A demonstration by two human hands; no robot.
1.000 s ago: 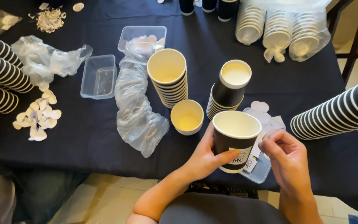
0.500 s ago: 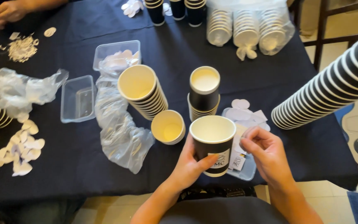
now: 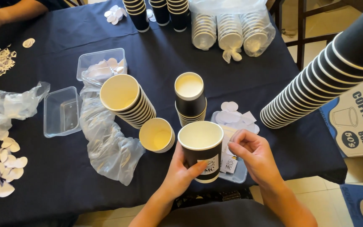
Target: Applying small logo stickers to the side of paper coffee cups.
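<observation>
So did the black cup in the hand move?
No, hardly. The black cup stays just right of the lone open cup, as close as before; only the camera view shifted.

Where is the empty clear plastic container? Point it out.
In the head view, the empty clear container lies on the left of the table, between two crumpled plastic bags, left of the leaning cup stack.
</observation>
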